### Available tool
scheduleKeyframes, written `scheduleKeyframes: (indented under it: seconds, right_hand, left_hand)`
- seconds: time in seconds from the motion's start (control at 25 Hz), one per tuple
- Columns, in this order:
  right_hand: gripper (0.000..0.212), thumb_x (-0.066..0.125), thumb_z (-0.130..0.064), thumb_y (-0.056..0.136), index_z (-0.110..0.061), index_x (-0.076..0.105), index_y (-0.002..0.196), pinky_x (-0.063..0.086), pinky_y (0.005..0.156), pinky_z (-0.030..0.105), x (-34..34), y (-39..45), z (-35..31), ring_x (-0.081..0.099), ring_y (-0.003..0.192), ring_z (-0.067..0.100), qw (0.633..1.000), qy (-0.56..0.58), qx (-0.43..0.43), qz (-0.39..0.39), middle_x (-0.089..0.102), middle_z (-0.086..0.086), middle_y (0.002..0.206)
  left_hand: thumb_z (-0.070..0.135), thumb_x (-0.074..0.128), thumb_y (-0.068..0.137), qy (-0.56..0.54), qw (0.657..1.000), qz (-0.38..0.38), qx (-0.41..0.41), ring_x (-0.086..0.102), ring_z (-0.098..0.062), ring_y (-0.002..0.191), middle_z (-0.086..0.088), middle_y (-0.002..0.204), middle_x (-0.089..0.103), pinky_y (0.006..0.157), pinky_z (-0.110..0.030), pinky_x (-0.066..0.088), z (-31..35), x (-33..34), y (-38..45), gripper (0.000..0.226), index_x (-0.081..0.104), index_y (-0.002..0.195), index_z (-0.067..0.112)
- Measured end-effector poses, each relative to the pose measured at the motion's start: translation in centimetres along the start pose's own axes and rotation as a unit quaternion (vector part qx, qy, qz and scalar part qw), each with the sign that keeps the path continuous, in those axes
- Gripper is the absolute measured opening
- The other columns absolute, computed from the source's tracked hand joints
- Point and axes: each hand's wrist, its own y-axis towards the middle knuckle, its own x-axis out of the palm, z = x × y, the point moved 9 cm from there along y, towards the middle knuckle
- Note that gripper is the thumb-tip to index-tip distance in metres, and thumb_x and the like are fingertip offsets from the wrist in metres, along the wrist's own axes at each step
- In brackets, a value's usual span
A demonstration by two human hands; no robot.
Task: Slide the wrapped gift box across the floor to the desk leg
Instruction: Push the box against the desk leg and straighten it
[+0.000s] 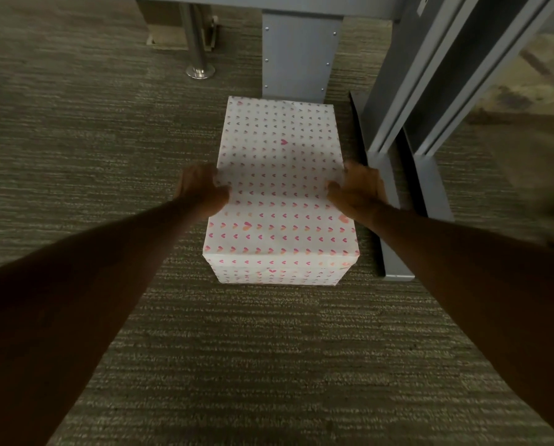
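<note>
Both hands clasp the gift box [280, 191] at mid-frame: left hand [201, 189] on its left edge, right hand [357, 191] on its right edge, fingers curled over the sides, thumbs lying on top.

Carpet [92, 130] — grey-green, ribbed; fills most of the frame.

Forearms — two, bare, entering from the lower left and lower right corners and converging on the box.

Gift box — rectangular, white paper with rows of small pink and orange hearts; flat on the carpet at centre frame, its far end at the foot of the desk leg [298, 56], whether touching or just short cannot be told.

Partition base [398, 194] — grey metal panels and foot, right of centre, running just beside the box's right side.

Desk leg — wide grey column with screws, top centre.

Chrome post [198, 43] — round floor flange, upper left of centre, well apart from the box.
</note>
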Motion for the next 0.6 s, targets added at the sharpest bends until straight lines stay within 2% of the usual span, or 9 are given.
scheduleKeyframes:
  seconds: [0.04,0.08,0.12,0.2,0.28,0.36,0.4,0.6]
  right_hand:
    - [0.036,0.063,-0.029,0.099,-0.008,0.062,0.127,0.053,0.064,0.022,0.1,0.1,0.7,0.069,0.098,0.025,0.999,0.028,0.028,0.000,0.069,0.012,0.121]
    - [0.035,0.064,-0.029,0.099,-0.006,0.064,0.125,0.053,0.062,0.022,0.4,0.3,1.3,0.069,0.098,0.024,0.997,0.051,0.053,-0.008,0.069,0.012,0.121]
    - [0.037,0.066,-0.030,0.098,-0.005,0.066,0.125,0.058,0.067,0.027,0.6,0.3,1.9,0.071,0.101,0.026,0.994,0.072,0.076,-0.018,0.069,0.013,0.123]
    - [0.037,0.070,-0.031,0.096,-0.006,0.068,0.123,0.064,0.080,0.034,0.8,0.5,2.8,0.073,0.103,0.027,0.987,0.119,0.109,-0.025,0.071,0.013,0.123]
    - [0.032,0.074,-0.031,0.094,-0.007,0.070,0.114,0.062,0.077,0.031,0.6,0.8,3.4,0.072,0.096,0.023,0.978,0.162,0.127,-0.022,0.073,0.011,0.119]
    - [0.033,0.078,-0.031,0.091,-0.009,0.071,0.114,0.059,0.072,0.027,0.7,0.8,3.9,0.071,0.096,0.022,0.968,0.201,0.150,-0.026,0.073,0.011,0.121]
    - [0.037,0.080,-0.031,0.089,-0.009,0.069,0.117,0.059,0.075,0.029,0.8,0.7,4.1,0.071,0.100,0.023,0.961,0.222,0.163,-0.029,0.071,0.011,0.124]
    - [0.045,0.082,-0.027,0.087,-0.008,0.067,0.125,0.062,0.095,0.041,0.6,0.5,5.3,0.070,0.116,0.031,0.934,0.293,0.199,-0.034,0.069,0.013,0.133]
  left_hand:
    - [0.014,0.061,0.091,-0.030,0.999,0.002,-0.027,0.062,-0.025,0.098,-0.016,0.130,0.059,0.058,-0.028,0.054,-0.4,0.1,0.1,0.042,0.055,0.132,0.010]
    - [0.013,0.059,0.092,-0.058,0.997,0.007,-0.050,0.061,-0.022,0.091,-0.014,0.123,0.062,0.052,-0.024,0.048,-0.8,0.0,0.2,0.035,0.059,0.127,0.011]
    - [0.012,0.058,0.092,-0.085,0.994,0.011,-0.068,0.060,-0.021,0.089,-0.013,0.118,0.063,0.052,-0.024,0.046,-1.0,-0.1,0.3,0.029,0.061,0.121,0.011]
    - [0.012,0.059,0.092,-0.124,0.988,0.009,-0.086,0.062,-0.024,0.092,-0.013,0.110,0.064,0.063,-0.030,0.053,-1.3,-0.2,0.5,0.016,0.062,0.108,0.012]
    - [0.010,0.060,0.090,-0.154,0.983,-0.008,-0.097,0.064,-0.027,0.094,-0.012,0.103,0.064,0.078,-0.039,0.058,-1.6,0.1,0.8,0.005,0.059,0.094,0.014]
    - [0.006,0.062,0.088,-0.188,0.975,-0.021,-0.114,0.064,-0.027,0.093,-0.011,0.099,0.063,0.083,-0.041,0.057,-2.1,0.3,1.2,0.012,0.057,0.084,0.016]
    - [0.004,0.062,0.087,-0.201,0.971,-0.023,-0.124,0.063,-0.027,0.093,-0.011,0.099,0.063,0.083,-0.041,0.057,-2.3,0.5,1.4,0.015,0.056,0.083,0.017]
    - [0.003,0.064,0.087,-0.245,0.958,-0.035,-0.145,0.064,-0.024,0.093,-0.008,0.100,0.063,0.067,-0.032,0.055,-2.1,1.4,1.9,0.017,0.057,0.084,0.018]
